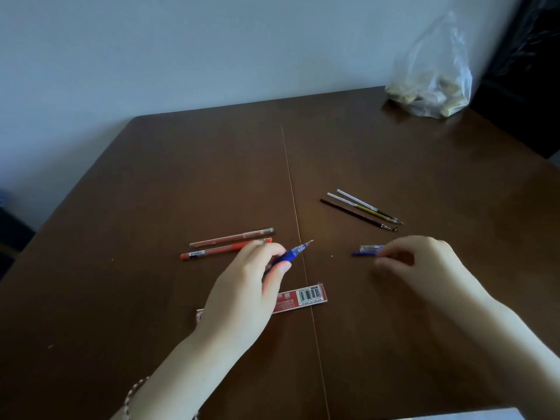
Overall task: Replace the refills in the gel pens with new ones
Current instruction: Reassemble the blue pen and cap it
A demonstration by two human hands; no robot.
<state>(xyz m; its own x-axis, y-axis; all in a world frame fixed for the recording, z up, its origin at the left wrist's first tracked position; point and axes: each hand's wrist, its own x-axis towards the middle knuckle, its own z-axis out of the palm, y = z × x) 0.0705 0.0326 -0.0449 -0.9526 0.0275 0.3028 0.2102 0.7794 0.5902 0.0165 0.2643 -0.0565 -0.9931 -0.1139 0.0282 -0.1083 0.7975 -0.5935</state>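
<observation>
Blue pen (289,255), reassembled it seems, is pinched by the left hand (242,286) mid-surface. Right hand (424,268) blurs at its cap (369,249), three o'clock, grip unclear. Red pens (224,248) at ten o'clock look undone.

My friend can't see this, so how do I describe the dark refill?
Find the pale seam running down the brown table. Just right of it, beyond the right hand, lie three thin refills side by side. The dark refill is nearest the hand, dark all along, while the other two are mostly clear.

Table (181,177): pens (224,248), refills (360,209), packet (303,297), bag (430,83)
</observation>
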